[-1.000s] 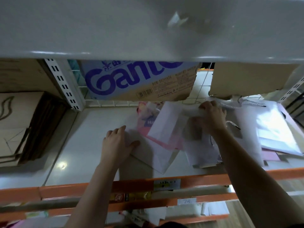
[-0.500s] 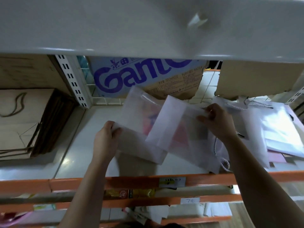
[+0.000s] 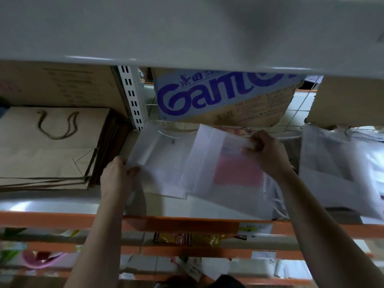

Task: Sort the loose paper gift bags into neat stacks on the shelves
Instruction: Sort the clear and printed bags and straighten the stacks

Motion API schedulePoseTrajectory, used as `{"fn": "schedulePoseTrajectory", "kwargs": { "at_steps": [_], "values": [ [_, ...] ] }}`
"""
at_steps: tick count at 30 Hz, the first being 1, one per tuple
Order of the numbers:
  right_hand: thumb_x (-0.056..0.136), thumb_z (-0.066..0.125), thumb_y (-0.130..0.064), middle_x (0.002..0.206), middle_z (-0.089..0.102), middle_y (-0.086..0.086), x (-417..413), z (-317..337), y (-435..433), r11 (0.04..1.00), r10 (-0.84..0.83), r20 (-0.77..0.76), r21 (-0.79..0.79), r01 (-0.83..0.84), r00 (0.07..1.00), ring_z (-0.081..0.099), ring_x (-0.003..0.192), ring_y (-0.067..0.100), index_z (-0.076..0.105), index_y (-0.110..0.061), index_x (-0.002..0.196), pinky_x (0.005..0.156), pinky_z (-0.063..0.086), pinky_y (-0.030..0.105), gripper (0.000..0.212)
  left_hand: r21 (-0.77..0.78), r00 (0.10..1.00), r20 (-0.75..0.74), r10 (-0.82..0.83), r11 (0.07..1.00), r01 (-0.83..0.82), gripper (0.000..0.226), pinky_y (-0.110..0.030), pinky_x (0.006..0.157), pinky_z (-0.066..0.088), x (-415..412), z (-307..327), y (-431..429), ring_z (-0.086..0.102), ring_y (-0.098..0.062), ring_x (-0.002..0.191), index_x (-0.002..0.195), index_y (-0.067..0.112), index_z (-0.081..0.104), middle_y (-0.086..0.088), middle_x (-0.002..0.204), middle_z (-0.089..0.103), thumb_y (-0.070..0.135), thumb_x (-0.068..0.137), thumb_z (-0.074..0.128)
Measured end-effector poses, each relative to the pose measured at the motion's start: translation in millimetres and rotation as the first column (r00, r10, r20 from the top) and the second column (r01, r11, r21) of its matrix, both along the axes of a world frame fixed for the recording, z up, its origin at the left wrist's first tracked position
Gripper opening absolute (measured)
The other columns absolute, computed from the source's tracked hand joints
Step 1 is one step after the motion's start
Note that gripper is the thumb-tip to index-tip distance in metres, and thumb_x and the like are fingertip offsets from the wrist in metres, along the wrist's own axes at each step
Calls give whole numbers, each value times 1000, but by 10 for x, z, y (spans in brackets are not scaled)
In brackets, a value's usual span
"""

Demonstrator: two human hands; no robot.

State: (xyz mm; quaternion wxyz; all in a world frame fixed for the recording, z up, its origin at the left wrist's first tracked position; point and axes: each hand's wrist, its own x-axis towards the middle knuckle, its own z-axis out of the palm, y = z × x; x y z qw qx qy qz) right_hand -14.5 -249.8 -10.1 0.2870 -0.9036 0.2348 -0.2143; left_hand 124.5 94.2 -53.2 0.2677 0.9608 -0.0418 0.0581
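Observation:
Two translucent white gift bags are lifted off the white shelf [image 3: 62, 202]. My left hand [image 3: 116, 177] pinches the lower left corner of the left white bag [image 3: 164, 163], which has a rope handle at its top. My right hand [image 3: 268, 154] grips the top edge of the right white bag [image 3: 209, 173]; a pink sheet shows through it. That bag overlaps the left one. More white bags [image 3: 336, 169] lie in a loose pile at the right.
A neat stack of brown paper bags [image 3: 54, 148] sits at the left past a slotted upright [image 3: 133, 100]. A blue-printed carton [image 3: 220, 96] and a brown box [image 3: 349, 100] stand behind. An upper shelf [image 3: 187, 28] hangs overhead. Orange beams [image 3: 187, 223] front the shelves.
Both hands went from pressing on bags lying on the shelf to lifting two white bags. The bags have risen and shifted left, toward the upright.

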Motion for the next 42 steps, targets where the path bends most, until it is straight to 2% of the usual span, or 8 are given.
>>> {"fn": "schedulePoseTrajectory", "kwargs": {
  "at_steps": [6, 12, 19, 24, 29, 33, 36, 42],
  "values": [
    [72, 82, -28, 76, 62, 1, 21, 10, 163, 999, -7, 49, -41, 9, 999, 56, 70, 20, 62, -13, 95, 64, 38, 27, 35, 99, 996, 66, -53, 994, 46, 49, -46, 87, 39, 23, 25, -35, 43, -39, 110, 121, 6, 53, -20, 122, 47, 28, 81, 73],
    [78, 77, -20, 69, 57, -4, 133, 183, 334, 965, 208, 93, -180, -189, 974, 49, 60, 10, 59, -20, 79, 55, 33, 8, 18, -225, 861, 292, -416, 845, 484, 35, -31, 86, 46, -57, 502, -506, 55, -17, 108, 127, 13, 54, -7, 123, 58, 29, 98, 45],
    [81, 75, -16, 75, 63, -5, 206, 392, 641, 928, 352, 169, -196, -318, 921, 51, 70, 1, 69, -6, 82, 64, 35, 3, 11, 103, 626, 216, -749, 655, 748, 17, -33, 77, 51, -15, 847, -817, 63, -14, 87, 102, 18, 68, 4, 96, 68, 29, 90, 62],
    [70, 83, -27, 126, 60, 8, 181, 218, 536, 960, 101, 260, -279, -25, 960, 54, 112, 22, 63, -14, 121, 92, 49, 40, 57, -9, 697, 298, -652, 728, 686, 9, -24, 63, 45, 53, 818, -621, 59, -12, 71, 90, 18, 69, 7, 80, 64, 24, 90, 63],
    [71, 83, -34, 150, 32, 18, 133, 23, 656, 996, -91, 204, -5, 94, 975, 41, 132, 35, 27, -9, 149, 102, 43, 51, 99, -388, 899, 246, -362, 814, 433, 13, -32, 60, 44, 108, 636, -391, 57, -15, 68, 87, 16, 67, 2, 75, 64, 28, 89, 62],
    [81, 74, -30, 117, 65, 11, 235, -65, 963, 824, -58, 173, 564, -50, 983, 67, 101, 27, 45, -14, 132, 86, 56, 49, 60, -666, 959, 64, -277, 704, 248, 20, -38, 65, 47, 34, 452, -362, 56, -17, 71, 87, 12, 64, -1, 78, 62, 31, 91, 59],
    [90, 63, -3, 102, 70, 13, 329, -144, 1206, 598, -105, 191, 796, -91, 976, 72, 78, 17, 48, -8, 121, 56, 57, 30, 35, -647, 959, 25, -282, 727, 230, 18, -42, 75, 54, -28, 341, -295, 62, -17, 82, 97, 15, 65, 0, 89, 65, 30, 93, 58],
    [87, 62, 3, 104, 69, 1, 493, -313, 1370, 683, -74, 96, 730, -19, 993, 69, 82, 7, 53, -14, 118, 63, 54, 21, 37, -200, 904, 224, -364, 890, 409, 44, -30, 84, 49, -54, 129, 142, 55, -18, 107, 135, 11, 48, -5, 127, 54, 26, 94, 55]
  ]
}}
